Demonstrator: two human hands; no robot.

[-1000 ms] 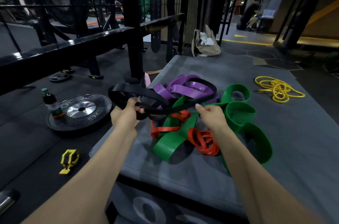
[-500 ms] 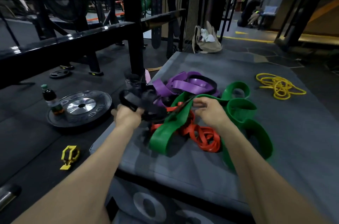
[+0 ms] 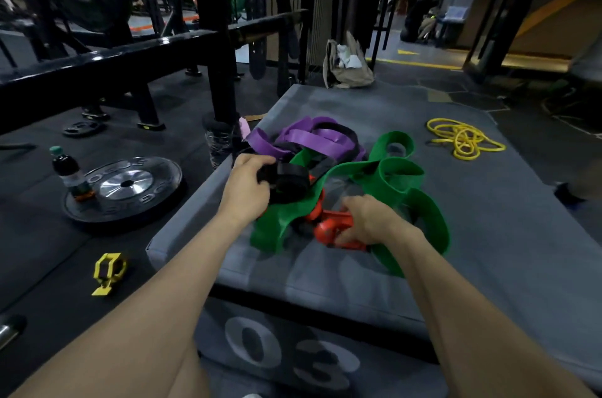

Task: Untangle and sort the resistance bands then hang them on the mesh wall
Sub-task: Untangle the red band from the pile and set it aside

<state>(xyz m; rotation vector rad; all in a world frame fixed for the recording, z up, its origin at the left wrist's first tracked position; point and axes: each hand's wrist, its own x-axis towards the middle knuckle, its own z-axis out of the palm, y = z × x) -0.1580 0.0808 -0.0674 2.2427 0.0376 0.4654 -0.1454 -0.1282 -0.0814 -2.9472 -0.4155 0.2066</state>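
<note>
A tangle of resistance bands lies on a grey padded box (image 3: pixel 508 228). My left hand (image 3: pixel 248 190) grips a bunched black band (image 3: pixel 290 181) at the pile's left side. My right hand (image 3: pixel 371 220) holds the red band (image 3: pixel 332 230) at the pile's front. A wide green band (image 3: pixel 387 179) loops through the middle and right of the pile. A purple band (image 3: pixel 312 138) lies at the back, crossed by more black band. A thin yellow band (image 3: pixel 462 138) lies apart at the back right. The mesh wall (image 3: pixel 321 0) stands behind the box.
A black rack frame (image 3: pixel 215 39) runs along the left. On the floor at left are a weight plate (image 3: pixel 130 186) with a bottle (image 3: pixel 70 173) on it, and a yellow clip (image 3: pixel 109 270). A beige bag (image 3: pixel 347 67) leans beyond the box.
My left hand has gathered the stretched black band into a bunch and lowered it onto the pile. My right hand let go of the black band and came down to take the red band.
</note>
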